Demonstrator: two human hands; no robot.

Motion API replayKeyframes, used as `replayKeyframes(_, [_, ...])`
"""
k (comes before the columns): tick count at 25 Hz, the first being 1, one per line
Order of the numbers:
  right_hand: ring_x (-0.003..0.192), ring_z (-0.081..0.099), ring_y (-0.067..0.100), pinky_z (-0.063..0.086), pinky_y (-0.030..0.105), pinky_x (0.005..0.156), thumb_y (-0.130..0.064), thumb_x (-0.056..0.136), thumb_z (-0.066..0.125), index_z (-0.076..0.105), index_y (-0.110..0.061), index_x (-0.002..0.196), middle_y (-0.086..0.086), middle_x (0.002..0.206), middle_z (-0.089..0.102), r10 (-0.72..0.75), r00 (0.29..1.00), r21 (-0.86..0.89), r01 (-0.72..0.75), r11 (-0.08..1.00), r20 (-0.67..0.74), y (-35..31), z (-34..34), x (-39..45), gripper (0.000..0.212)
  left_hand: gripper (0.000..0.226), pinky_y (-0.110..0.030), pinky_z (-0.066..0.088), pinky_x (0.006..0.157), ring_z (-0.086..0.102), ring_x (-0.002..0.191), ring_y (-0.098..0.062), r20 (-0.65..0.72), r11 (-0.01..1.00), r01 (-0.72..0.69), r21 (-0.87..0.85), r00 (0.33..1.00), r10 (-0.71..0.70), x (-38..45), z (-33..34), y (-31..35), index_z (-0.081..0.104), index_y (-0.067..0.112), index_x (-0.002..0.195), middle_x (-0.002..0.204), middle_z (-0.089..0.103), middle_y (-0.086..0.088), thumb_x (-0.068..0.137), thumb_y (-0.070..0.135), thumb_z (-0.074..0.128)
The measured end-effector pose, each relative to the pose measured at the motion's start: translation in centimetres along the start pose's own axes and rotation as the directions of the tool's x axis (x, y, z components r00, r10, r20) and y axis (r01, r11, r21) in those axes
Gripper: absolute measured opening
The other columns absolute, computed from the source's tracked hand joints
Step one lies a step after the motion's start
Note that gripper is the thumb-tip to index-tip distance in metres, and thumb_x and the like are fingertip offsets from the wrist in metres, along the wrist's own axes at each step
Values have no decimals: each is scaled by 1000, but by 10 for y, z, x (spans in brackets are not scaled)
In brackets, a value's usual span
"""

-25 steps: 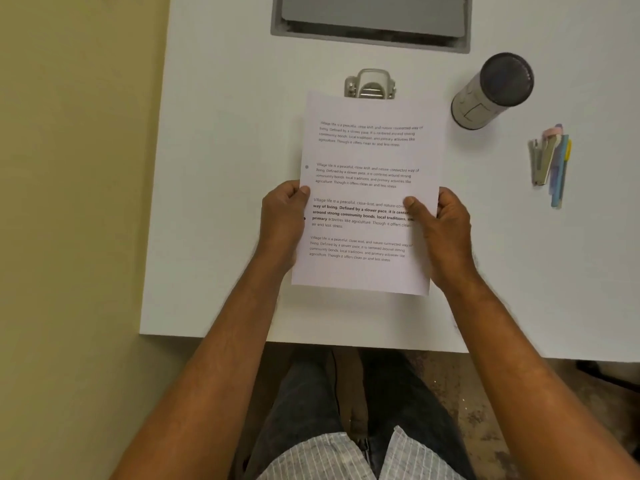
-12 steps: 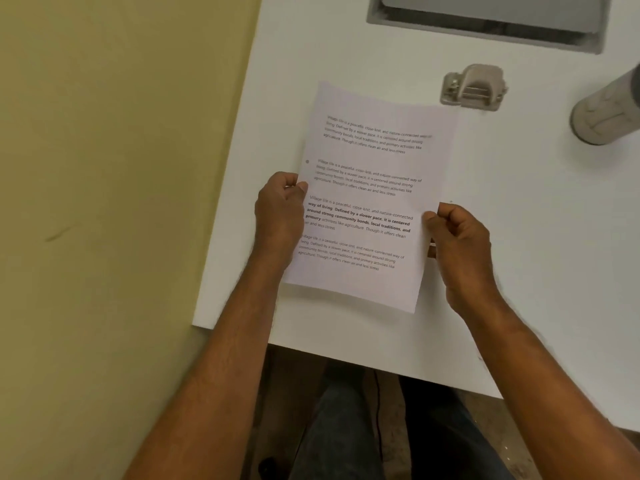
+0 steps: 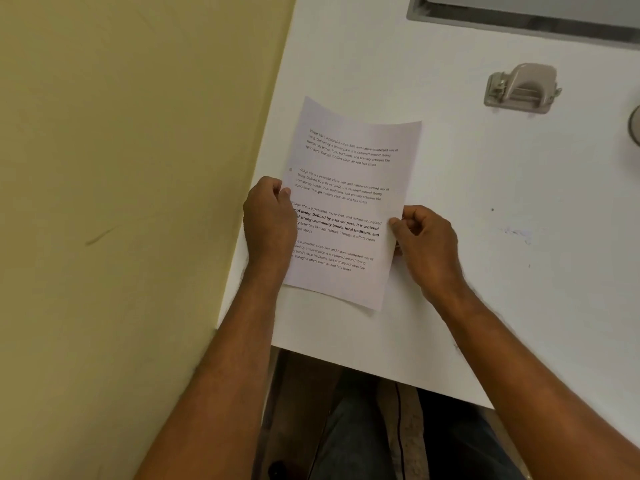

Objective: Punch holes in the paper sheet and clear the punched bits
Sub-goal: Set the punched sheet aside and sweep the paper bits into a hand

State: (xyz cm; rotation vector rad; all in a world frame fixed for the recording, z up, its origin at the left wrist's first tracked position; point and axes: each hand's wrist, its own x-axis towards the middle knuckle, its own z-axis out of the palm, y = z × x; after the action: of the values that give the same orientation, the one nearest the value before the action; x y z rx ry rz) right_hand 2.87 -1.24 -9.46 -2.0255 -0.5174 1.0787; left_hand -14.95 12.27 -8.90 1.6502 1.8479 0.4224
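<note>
A white paper sheet with several printed paragraphs is held just above the white table, slightly bowed. One punched hole shows near its left edge. My left hand grips the sheet's left edge, thumb on top. The right edge is pinched by my right hand. The metal hole punch stands on the table, up and to the right of the sheet, apart from both hands.
A yellow-green wall runs along the table's left edge, close to my left hand. A grey recessed panel lies at the back. A cylinder's rim shows at the right border. Faint marks stain the table right of my hand.
The sheet and both hands have shifted left toward the table's left edge, uncovering the hole punch. The view swung left, so the cylinder and pens slid out of frame.
</note>
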Motion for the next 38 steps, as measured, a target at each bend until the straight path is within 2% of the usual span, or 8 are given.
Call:
replayKeyframes(3, [86,75,21,64,49,83,-23,100,66,70,-27,108,-3,92,77,-21,1000,-36,21,999,-14,4,3,3,10,14,-30,49,77,60,95,-19,-28,995,-28,99,999,31,3,8,-5,63,10,110,109,66,-4,105,18,51])
replayKeyframes(6, [83,73,19,63,44,81,-24,99,68,63,-29,121,-3,89,73,-60,998,-92,58,994,-20,3,5,3,23,17,-41,58,86,63,101,-24,-44,989,-24,146,999,31,6,11,-8,63,10,115,112,66,-5,106,20,52])
replayKeyframes(10, [81,66,15,54,31,72,-23,100,66,54,-26,134,-6,86,67,-139,990,-231,131,964,-16,-3,6,4,36,18,-39,56,87,62,103,-25,-51,979,-50,198,997,61,7,11,-12,63,8,117,113,66,-8,105,17,54])
replayKeyframes(17, [82,61,15,51,34,75,-27,100,65,50,-25,135,-4,93,63,-229,974,-409,208,888,-2,-1,9,6,38,18,-39,53,92,60,105,-26,-77,968,-95,230,990,116,4,6,-13,61,6,117,115,64,-11,101,15,61])
replayKeyframes(24, [85,61,19,51,36,79,-26,100,65,48,-23,139,-2,94,63,-245,969,-438,224,871,9,0,8,6,42,23,-41,52,94,58,109,-31,-92,945,-159,286,977,192,0,10,-17,60,6,122,119,63,-14,101,13,62])
replayKeyframes(32, [85,62,18,55,36,81,-28,102,64,50,-21,141,-1,94,64,-275,961,-375,265,888,27,2,2,6,42,32,-39,49,94,56,113,-30,-117,947,-141,288,977,181,-14,17,-10,57,9,130,125,59,-15,100,19,63])
replayKeyframes(35, [83,65,13,59,35,80,-27,104,62,54,-25,140,-4,98,66,-304,953,-251,297,921,13,6,-17,-2,37,32,-40,47,96,56,115,-28,-84,958,-195,208,973,217,-44,33,7,57,14,130,127,59,-11,100,23,62])
replayKeyframes(38, [91,64,9,59,30,81,-24,105,60,58,-23,137,-8,112,63,-389,921,-241,370,897,-35,19,-45,-15,33,30,-38,44,97,56,116,-26,-29,939,-310,146,948,317,-85,57,29,59,15,127,126,61,-8,100,27,61])
